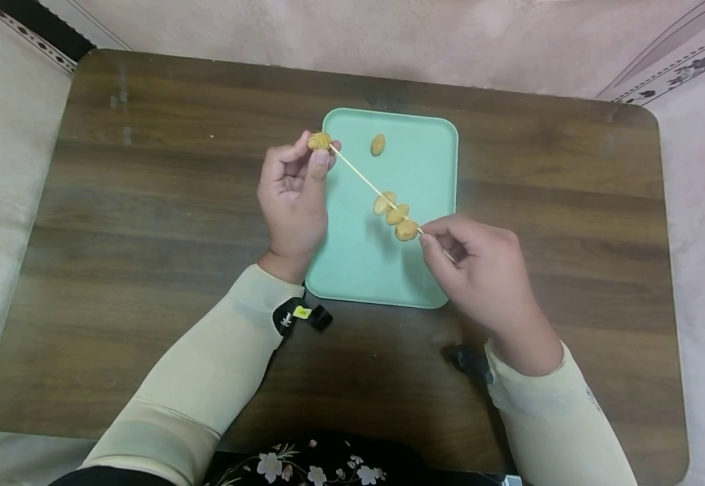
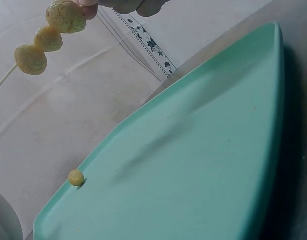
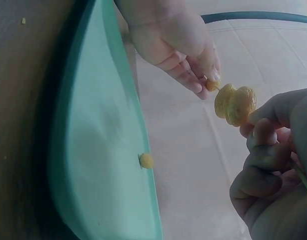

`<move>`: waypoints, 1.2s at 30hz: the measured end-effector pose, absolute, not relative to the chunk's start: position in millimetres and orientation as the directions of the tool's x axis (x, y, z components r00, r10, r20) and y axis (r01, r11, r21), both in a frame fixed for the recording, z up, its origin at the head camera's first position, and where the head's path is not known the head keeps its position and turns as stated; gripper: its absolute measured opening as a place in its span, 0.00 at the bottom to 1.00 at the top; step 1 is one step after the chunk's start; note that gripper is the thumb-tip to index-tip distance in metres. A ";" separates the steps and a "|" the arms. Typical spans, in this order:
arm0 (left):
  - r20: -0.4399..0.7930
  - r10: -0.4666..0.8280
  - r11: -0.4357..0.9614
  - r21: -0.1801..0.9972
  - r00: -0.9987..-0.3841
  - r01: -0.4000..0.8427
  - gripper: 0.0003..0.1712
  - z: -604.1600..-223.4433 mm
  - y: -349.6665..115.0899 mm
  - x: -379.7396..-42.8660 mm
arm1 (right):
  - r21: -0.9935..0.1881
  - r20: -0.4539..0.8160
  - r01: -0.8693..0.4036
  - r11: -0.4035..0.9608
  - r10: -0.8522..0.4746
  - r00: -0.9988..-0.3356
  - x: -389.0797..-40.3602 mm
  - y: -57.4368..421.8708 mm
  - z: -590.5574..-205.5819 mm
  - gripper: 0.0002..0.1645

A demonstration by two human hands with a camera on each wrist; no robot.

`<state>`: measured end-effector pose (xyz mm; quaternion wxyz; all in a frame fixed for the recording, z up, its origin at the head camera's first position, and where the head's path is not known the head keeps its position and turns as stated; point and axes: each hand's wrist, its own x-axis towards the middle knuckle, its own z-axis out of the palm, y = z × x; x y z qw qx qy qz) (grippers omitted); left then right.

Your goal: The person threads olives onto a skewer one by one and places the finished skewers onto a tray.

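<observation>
My left hand (image 1: 296, 202) pinches a small wrinkled yellow-brown potato (image 1: 319, 141) between thumb and fingers, at the far tip of a thin wooden skewer (image 1: 357, 171). Farther down the same skewer sit three more small potatoes (image 1: 397, 214), packed close together. Just below them, my right hand (image 1: 480, 263) grips the skewer's lower end. The right wrist view shows the skewer end passing through the curled fingers of the right hand (image 3: 273, 170). Both hands hold the skewer above a mint-green tray (image 1: 352, 270). One loose potato (image 1: 378, 144) lies near the tray's far edge.
A brown wood-grain table (image 1: 164, 223) with rounded corners carries the tray near its middle. Pale cloth (image 1: 388, 40) with a patterned border surrounds the table. Dark wrist straps (image 1: 291, 314) sit over the pale sleeves.
</observation>
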<state>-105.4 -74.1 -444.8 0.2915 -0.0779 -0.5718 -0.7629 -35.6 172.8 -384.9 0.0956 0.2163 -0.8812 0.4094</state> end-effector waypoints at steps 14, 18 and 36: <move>0.443 -0.338 -0.197 0.830 -0.830 0.523 0.14 -448.3 -72.4 -105.5 | -0.681 0.344 -0.467 0.564 -0.317 -0.884 -36.5 167.8 -396.4 0.05; 0.472 -0.274 -0.192 0.827 -0.838 0.528 0.11 -449.8 -66.3 -101.8 | -0.678 0.332 -0.455 0.577 -0.311 -0.890 -37.6 166.9 -395.7 0.04; 0.544 0.023 -0.092 0.837 -0.839 0.540 0.15 -449.5 -62.5 -87.5 | -0.691 0.378 -0.453 0.563 -0.253 -0.891 -40.4 168.7 -393.7 0.04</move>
